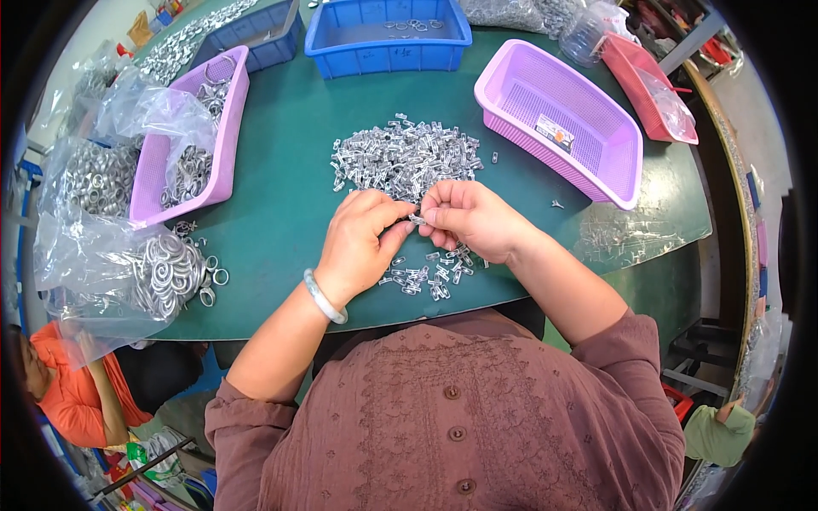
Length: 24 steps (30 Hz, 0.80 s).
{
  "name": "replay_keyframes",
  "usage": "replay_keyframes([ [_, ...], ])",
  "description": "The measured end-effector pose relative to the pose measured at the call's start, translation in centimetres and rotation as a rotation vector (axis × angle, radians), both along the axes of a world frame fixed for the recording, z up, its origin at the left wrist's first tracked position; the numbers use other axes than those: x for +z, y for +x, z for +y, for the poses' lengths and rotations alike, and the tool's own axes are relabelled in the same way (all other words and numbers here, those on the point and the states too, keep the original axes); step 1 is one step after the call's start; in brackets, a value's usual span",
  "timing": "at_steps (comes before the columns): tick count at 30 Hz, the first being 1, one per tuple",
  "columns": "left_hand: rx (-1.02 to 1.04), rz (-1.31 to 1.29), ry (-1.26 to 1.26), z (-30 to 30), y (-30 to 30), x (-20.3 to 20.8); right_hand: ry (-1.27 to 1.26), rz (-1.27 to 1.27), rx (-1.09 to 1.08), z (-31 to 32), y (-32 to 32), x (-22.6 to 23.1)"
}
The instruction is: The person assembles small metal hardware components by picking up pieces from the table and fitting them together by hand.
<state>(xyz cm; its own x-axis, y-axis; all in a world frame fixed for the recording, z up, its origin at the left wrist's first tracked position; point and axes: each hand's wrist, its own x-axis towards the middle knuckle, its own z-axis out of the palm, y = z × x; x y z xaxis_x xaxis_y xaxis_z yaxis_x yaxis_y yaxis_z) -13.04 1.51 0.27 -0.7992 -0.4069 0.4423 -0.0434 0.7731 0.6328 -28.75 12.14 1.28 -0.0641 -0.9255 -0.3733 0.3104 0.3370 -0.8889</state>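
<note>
As hands (362,238) pinch shiny metal (417,219), oblong pieces (407,157) lie heaped

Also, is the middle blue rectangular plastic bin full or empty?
Neither: the blue bin holds some silver rings, its visible floor otherwise mostly bare.
</note>
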Motion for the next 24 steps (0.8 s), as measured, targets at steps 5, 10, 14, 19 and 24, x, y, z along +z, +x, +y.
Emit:
replay_keyframes([
  [5,-0.036,0.034,0.018,-0.38,-0.14,-0.01,-0.002,-0.12,-0.058,-0.12,-0.08,-0.03],
  [10,-0.048,0.009,0.104,-0.55,-0.26,-0.07,-0.009,-0.134,-0.049,-0.21,-0.29,-0.1],
  [14,-0.018,0.018,0.075,-0.74,-0.34,-0.05,-0.027,-0.141,-0.043,-0.21,-0.37,-0.07],
  [19,0.095,-0.025,-0.141,-1.0,-0.01,-0.11,-0.05,-0.159,-0.039,-0.08,-0.42,0.13],
  [24,0.028,-0.018,0.091,-0.53,0.55,0.42,-0.101,0.017,-0.038,0.25,-0.25,0.37],
])
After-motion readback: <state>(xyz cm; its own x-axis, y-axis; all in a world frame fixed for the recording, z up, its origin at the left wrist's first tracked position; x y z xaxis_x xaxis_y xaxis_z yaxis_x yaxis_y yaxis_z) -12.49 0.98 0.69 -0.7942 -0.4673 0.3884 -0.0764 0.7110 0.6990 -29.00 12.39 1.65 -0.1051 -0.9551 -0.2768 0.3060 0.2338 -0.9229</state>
